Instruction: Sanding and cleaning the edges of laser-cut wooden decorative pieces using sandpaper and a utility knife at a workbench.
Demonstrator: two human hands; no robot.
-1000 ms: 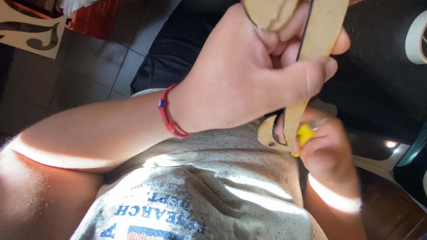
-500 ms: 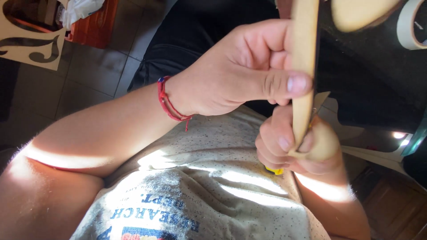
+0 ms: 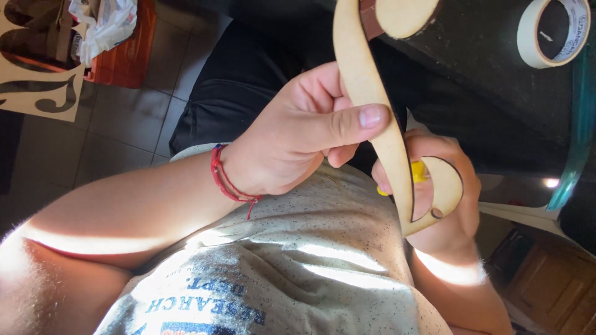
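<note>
My left hand (image 3: 298,142), with a red string bracelet at the wrist, grips a thin curved wooden cut-out (image 3: 366,93) between thumb and fingers and holds it upright in front of my chest. The cut-out's lower end curls into a hook (image 3: 447,192). My right hand (image 3: 456,232) sits behind that hook, closed around a small yellow tool (image 3: 419,172) that is mostly hidden by the wood. The tool's tip touches or lies very near the cut-out's edge.
A roll of masking tape (image 3: 552,31) lies on the dark tabletop (image 3: 484,93) at the upper right, beside a teal strip (image 3: 577,124). On the tiled floor at the upper left stand an orange crate (image 3: 124,49) and a flat wooden offcut (image 3: 37,93).
The cut-out has been turned and lowered, so its hooked end now shows in front of my right hand. My left thumb has shifted along the wood.
</note>
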